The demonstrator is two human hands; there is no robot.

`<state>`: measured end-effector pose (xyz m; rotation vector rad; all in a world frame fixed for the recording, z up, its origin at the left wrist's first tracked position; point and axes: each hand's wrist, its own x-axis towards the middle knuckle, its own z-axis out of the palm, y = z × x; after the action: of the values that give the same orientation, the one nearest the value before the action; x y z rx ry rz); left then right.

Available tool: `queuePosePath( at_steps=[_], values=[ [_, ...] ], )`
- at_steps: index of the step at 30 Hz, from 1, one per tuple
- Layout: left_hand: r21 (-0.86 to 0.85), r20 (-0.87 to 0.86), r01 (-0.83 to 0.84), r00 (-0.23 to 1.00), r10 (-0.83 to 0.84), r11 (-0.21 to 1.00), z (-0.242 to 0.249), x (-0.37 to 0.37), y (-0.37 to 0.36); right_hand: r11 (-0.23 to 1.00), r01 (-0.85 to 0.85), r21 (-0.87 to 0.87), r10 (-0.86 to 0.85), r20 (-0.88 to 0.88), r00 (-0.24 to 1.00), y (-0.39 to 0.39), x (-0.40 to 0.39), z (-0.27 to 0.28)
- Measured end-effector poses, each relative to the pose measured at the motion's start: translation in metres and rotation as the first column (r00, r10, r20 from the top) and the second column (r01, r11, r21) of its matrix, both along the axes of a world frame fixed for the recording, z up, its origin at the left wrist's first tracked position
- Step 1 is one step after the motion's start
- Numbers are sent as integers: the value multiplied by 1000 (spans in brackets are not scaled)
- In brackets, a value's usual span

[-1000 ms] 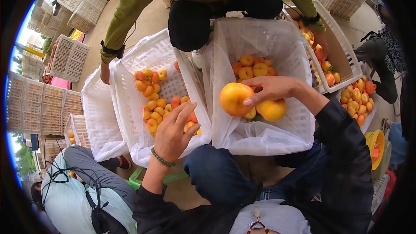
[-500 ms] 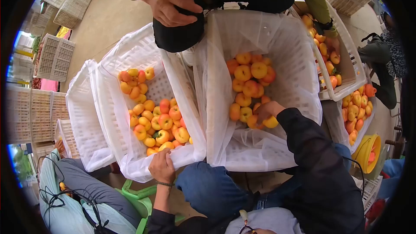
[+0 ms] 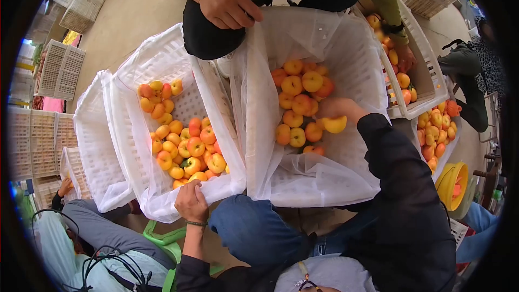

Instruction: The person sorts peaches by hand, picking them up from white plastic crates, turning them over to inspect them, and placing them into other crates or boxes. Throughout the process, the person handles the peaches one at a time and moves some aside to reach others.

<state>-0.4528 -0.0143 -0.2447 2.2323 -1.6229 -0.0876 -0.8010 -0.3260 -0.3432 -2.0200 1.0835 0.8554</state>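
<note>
My right hand is inside the middle crate, which has a white mesh liner, with its fingers closed around a yellow peach. Some of the fingertips are hidden by the fruit. Beside it, several yellow-orange peaches lie on the crate's bottom. My left hand grips the near rim of the left lined crate, its fingers folded over the mesh. Several peaches with red blush lie in that crate, close to my left fingers.
Across from me a person in an olive jacket rests one hand on a knee; their other hand reaches into a crate of peaches at the right. A yellow bucket and green stool stand nearby. Stacked crates line the left.
My right hand has risen from the lower peaches toward the crate's right side, now with a yellow peach. The other person's hand has gone lower into the right crate. My view has shifted slightly.
</note>
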Motion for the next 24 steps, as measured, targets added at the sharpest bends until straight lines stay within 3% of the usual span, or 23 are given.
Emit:
queuePosePath(
  at_steps=[5, 7, 9, 11, 12, 14, 16, 19, 22, 24],
  values=[
    [-15, 27, 10, 1000, -9, 1000, -1, 1, 1, 993, 103, -58, -85, 261, 962, -13, 9, 107],
    [-24, 20, 3, 1000, -3, 1000, 1, 1, 4, 985, 164, 47, -170, 369, 914, -5, 6, 140],
    [-19, 2, -12, 1000, 12, 1000, -2, 0, 2, 967, 205, 152, -248, 365, 897, 5, -2, 160],
    [-33, -11, -19, 1000, 19, 999, -8, 1, 3, 904, 250, 347, -373, 352, 859, 17, -13, 160],
    [-43, -7, -29, 1000, 29, 999, -10, 3, 5, 889, 267, 372, -425, 452, 784, 30, -20, 156],
    [-39, 3, -28, 1000, 28, 999, -11, 5, 7, 834, 110, 540, -353, 370, 859, 35, -30, 163],
    [-30, 11, -42, 999, 42, 999, -12, 4, 6, 818, 74, 571, -343, 380, 859, 45, -45, 163],
    [-8, 10, -60, 998, 60, 998, -14, 4, 6, 886, 77, 456, -288, 413, 864, 38, -76, 179],
    [38, 49, -87, 995, 85, 996, -14, 5, 7, 922, 269, 279, -379, 506, 775, 18, -121, 186],
    [46, 56, -93, 994, 90, 995, -14, 6, 7, 860, 426, 282, -506, 584, 634, -1, -163, 186]
  ],
)
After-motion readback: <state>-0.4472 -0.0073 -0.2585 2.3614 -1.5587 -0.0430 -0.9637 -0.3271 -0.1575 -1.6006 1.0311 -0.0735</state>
